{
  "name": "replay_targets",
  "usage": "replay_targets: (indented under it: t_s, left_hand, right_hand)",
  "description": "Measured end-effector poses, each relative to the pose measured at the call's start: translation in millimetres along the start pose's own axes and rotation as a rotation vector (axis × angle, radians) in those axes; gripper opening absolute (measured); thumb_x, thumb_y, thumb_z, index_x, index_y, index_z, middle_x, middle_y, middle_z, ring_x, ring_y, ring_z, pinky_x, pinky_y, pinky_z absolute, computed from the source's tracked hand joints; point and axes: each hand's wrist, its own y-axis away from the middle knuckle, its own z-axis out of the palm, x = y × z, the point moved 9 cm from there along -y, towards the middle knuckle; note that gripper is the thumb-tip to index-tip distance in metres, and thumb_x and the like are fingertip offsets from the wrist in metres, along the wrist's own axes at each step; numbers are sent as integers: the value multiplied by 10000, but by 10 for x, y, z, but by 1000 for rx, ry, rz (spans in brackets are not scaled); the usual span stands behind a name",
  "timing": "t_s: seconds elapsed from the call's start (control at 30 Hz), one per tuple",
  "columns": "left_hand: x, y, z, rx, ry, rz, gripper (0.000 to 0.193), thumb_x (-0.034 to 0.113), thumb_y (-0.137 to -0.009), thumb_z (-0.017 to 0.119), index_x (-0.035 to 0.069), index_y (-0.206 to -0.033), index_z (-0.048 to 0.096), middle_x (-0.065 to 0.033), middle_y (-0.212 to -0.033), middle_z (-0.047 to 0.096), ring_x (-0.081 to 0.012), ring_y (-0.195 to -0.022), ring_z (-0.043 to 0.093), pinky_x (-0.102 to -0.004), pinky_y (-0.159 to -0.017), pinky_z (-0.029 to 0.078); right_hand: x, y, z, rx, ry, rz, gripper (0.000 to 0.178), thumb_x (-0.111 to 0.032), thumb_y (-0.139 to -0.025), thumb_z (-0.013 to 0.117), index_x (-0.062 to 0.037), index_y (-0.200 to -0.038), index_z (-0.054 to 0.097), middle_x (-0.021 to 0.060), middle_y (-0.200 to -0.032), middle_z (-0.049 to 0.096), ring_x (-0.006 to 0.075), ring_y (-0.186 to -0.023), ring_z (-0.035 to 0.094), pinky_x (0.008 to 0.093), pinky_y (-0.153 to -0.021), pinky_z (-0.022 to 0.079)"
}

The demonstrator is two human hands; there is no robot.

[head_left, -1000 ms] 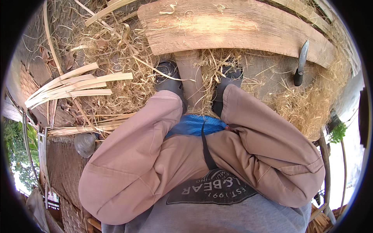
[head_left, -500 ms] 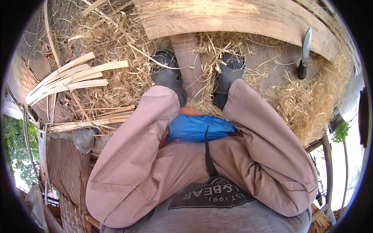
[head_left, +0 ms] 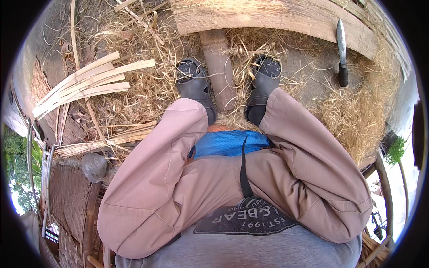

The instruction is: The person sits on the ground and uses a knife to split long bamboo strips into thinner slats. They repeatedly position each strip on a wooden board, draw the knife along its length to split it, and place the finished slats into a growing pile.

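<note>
Neither of my hands shows clearly. A small brownish patch beside my left thigh is too hidden to make out. My knees are bent up, and both dark shoes rest on the shavings. Between my legs lies a blue plastic sheet [head_left: 230, 144], with a bit of orange at its far edge. A knife [head_left: 342, 51] with a dark handle lies at the far right, its blade across a curved wooden plank [head_left: 272, 18]. To the left, a fan of pale split strips [head_left: 91, 82] lies on the shavings, above a second bundle of strips [head_left: 111, 138].
Curly shavings [head_left: 353, 120] cover much of the ground. A round wooden post [head_left: 218, 71] runs between my shoes toward the plank. At the left, a clear plastic bag [head_left: 94, 167] sits beside a woven panel [head_left: 69, 192]. Poles stand at the right edge.
The view has shifted slightly, so the plank and knife appear higher and further left. The brownish patch by my left thigh shows less than before. The strips and knife lie as they were.
</note>
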Motion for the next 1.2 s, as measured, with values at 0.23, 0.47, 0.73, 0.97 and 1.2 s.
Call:
replay_targets:
  t_s: [0.23,0.47,0.73,0.97,1.2]
  left_hand:
    - [101,-89,-138,14,65,53,390,377,-1048,644,9,-1050,773,-33,-814,694,-103,-726,628,-272,-699,506]
    - [-148,1237,-1164,-240,316,103,384,369,-1048,646,8,-1058,776,-34,-825,695,-105,-742,630,-274,-715,509]
    - [-763,2270,-2088,-228,357,-22,377,361,-1048,649,7,-1067,779,-35,-837,696,-108,-760,633,-276,-733,511]
    - [-209,1973,-2761,167,570,128,372,353,-1048,651,6,-1076,781,-36,-849,697,-110,-775,634,-278,-749,514]
    - [2281,2497,-3394,-311,311,909,304,311,-1018,685,40,-1097,797,-70,-892,732,-157,-875,674,-337,-807,550]
  right_hand:
    - [-41,-17,-166,62,-13,-25,402,-344,-1053,590,1,-882,710,151,-721,673,241,-676,658,396,-653,496]
    - [2,318,-510,127,-113,-48,401,-344,-1051,594,1,-882,709,161,-718,669,247,-674,660,402,-651,496]
    - [66,1242,-1585,265,-273,-129,400,-344,-1049,597,2,-881,707,173,-715,666,255,-671,663,408,-649,496]
    - [259,1762,-1982,377,-362,-138,399,-344,-1047,600,2,-880,706,183,-712,662,261,-669,665,414,-647,495]
    - [20,1890,-2482,558,-300,-163,418,-379,-1042,607,-4,-890,711,187,-730,673,249,-666,654,407,-653,497]
